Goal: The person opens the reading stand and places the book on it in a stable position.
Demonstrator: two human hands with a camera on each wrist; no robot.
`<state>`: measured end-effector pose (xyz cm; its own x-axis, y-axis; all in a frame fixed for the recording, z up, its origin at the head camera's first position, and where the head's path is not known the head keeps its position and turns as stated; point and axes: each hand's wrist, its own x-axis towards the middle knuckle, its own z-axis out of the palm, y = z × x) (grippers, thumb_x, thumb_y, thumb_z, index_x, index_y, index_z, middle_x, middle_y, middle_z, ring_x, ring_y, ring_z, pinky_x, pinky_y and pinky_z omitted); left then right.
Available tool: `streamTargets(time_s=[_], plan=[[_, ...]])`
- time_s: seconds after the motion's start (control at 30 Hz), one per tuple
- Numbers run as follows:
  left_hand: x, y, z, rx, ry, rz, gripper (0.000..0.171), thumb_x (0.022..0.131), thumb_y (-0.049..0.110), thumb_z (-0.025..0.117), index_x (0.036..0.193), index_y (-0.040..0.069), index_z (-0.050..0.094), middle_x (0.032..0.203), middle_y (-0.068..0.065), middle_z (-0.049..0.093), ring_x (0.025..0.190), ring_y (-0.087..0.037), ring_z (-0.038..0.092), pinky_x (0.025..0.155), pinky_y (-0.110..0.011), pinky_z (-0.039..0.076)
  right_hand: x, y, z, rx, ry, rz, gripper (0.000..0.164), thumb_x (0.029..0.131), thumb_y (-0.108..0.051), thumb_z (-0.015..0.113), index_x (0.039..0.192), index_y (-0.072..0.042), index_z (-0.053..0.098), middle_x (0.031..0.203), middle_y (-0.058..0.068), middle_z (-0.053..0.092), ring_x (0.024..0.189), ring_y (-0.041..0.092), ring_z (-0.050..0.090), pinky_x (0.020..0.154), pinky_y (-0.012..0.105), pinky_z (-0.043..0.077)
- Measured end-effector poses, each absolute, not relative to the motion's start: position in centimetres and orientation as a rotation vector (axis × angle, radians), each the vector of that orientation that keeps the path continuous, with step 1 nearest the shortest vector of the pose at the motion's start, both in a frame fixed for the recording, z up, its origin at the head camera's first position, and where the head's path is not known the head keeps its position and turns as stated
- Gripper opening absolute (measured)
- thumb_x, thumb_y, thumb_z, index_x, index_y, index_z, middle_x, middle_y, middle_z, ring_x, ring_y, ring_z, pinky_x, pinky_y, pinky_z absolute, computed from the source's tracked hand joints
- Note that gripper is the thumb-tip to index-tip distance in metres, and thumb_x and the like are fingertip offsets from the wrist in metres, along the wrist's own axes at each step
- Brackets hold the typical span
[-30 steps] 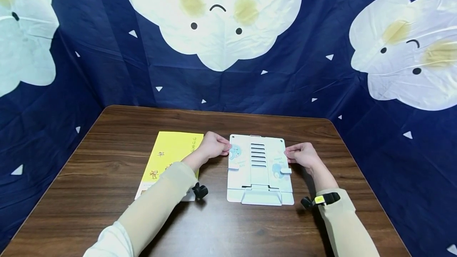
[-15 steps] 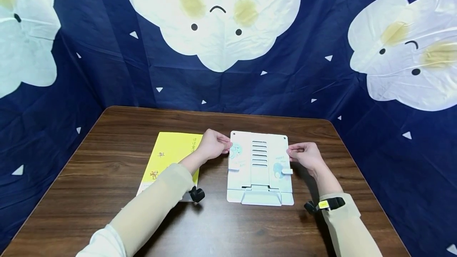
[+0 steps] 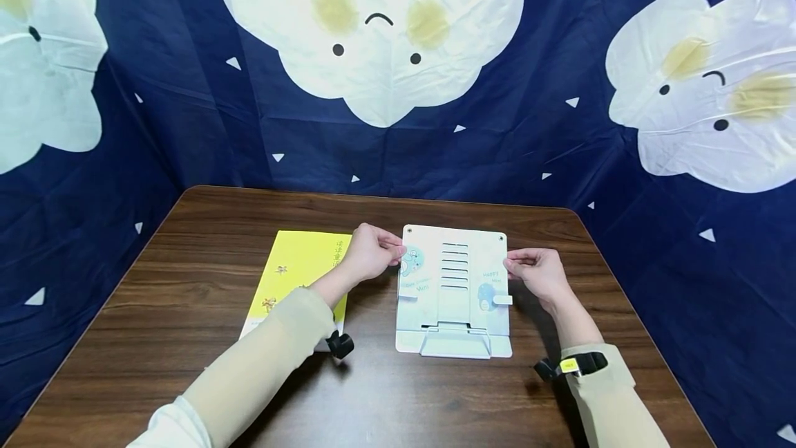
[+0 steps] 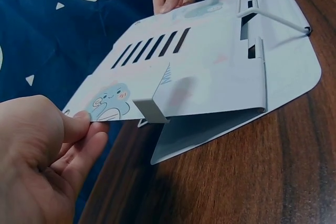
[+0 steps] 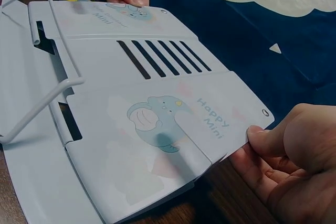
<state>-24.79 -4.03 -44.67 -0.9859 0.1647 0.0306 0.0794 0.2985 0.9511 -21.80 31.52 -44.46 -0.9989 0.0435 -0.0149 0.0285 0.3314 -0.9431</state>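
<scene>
A white book stand (image 3: 454, 303) with blue cartoon prints and a row of slots sits on the table between both hands. Its upper panel (image 4: 215, 77) is raised at a slant from the base plate (image 4: 294, 45), hinged along the near side. My left hand (image 3: 370, 252) pinches the panel's left edge near the top, thumb over the print side. On the opposite edge, the thumb and fingers of my right hand (image 5: 299, 156) pinch the panel close to its corner. A white wire ledge (image 3: 457, 344) lies along the bottom, and small clips (image 3: 502, 300) stick out at the sides.
A yellow book (image 3: 305, 261) lies left of the stand, partly covered by my left forearm. Under everything is a dark wood table (image 3: 398, 406). Behind it hangs a navy cloth (image 3: 385, 157) with white cloud shapes.
The panel's top edge has risen and tilted up further from the base, with both hands holding its sides. The right hand has shifted slightly to the right; the book has stayed put.
</scene>
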Motion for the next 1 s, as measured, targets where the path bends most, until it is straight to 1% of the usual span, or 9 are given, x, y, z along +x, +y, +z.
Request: streamTargets(time_s=[0.13,0.27,0.5,0.7,1.0], plan=[[-24.4,-4.0,-44.3,0.221,2.458,1.828,0.007,0.093,0.001,0.081,0.098,-0.004,0.081,0.082,-0.009,0.077,0.073,-0.023,0.077,0.068,-0.03,0.063,-21.4,31.6,-44.3,-0.066,-2.54,1.803,0.023,0.098,0.006,0.071,0.117,0.018,0.069,0.095,0.017,0.075,0.079,0.012,0.073,0.08,0.038,0.064],[-24.0,-3.9,-44.1,0.21,2.465,1.83,0.007,0.093,0.002,0.081,0.098,-0.002,0.081,0.082,-0.008,0.077,0.074,-0.024,0.077,0.069,-0.03,0.063,-21.1,31.6,-44.1,-0.057,-2.527,1.794,0.023,0.098,0.004,0.072,0.117,0.018,0.07,0.095,0.019,0.074,0.079,0.014,0.072,0.079,0.037,0.064],[-23.6,-3.9,-43.9,0.248,2.518,1.826,0.007,0.092,0.004,0.083,0.097,0.0,0.082,0.081,-0.005,0.077,0.071,-0.021,0.077,0.067,-0.03,0.063,-20.7,31.7,-44.0,-0.035,-2.505,1.751,0.023,0.098,0.001,0.075,0.115,0.016,0.072,0.096,0.02,0.075,0.082,0.026,0.074,0.079,0.038,0.064],[-23.2,-3.9,-43.7,0.266,2.542,1.824,0.008,0.092,0.005,0.083,0.099,0.001,0.082,0.082,-0.005,0.078,0.073,-0.024,0.078,0.067,-0.03,0.063,-20.4,31.7,-44.0,-0.006,-2.457,1.755,0.022,0.096,0.003,0.076,0.113,0.016,0.072,0.094,0.019,0.075,0.079,0.022,0.075,0.079,0.039,0.064],[-22.3,-4.0,-43.2,0.335,2.581,1.819,0.008,0.092,0.006,0.083,0.099,0.002,0.083,0.082,-0.003,0.077,0.079,-0.032,0.078,0.067,-0.03,0.063,-19.6,31.8,-43.6,0.032,-2.406,1.763,0.022,0.094,0.005,0.077,0.112,0.017,0.073,0.094,0.019,0.076,0.078,0.025,0.076,0.077,0.036,0.064]])
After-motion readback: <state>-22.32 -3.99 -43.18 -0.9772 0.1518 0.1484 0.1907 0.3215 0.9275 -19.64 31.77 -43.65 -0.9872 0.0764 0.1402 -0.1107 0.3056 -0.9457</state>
